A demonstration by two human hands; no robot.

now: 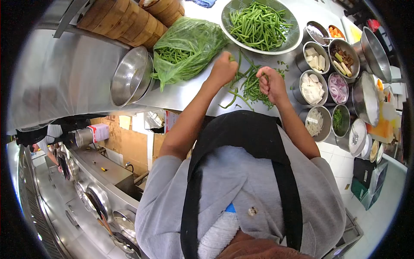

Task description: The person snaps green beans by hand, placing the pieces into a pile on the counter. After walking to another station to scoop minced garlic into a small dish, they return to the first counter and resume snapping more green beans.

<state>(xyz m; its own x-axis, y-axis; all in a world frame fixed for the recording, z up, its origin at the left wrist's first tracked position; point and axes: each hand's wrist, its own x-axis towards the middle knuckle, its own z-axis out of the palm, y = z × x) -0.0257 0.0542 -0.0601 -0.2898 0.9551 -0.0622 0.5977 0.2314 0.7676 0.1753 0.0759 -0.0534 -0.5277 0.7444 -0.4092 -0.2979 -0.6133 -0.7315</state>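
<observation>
My left hand (pixel 224 68) is closed over the steel worktop, just right of a green plastic bag (pixel 189 47) that holds green beans. Green bean pieces show at its fingers. Beside the bean pile (pixel 255 88) is my right hand (pixel 271 84), its fingers curled together; what they hold, if anything, is too small to make out. Loose beans and trimmed ends lie between and below the two hands. Beyond them stands a steel colander (pixel 294 36) full of long green beans.
Steel bowls (pixel 131 77) and bamboo steamers (pixel 123 21) stand at the left. Along the right are containers of white chunks (pixel 312 88), sliced onion (pixel 338 87) and chopped greens (pixel 338 118). A person's arm (pixel 52 159) shows at the far left.
</observation>
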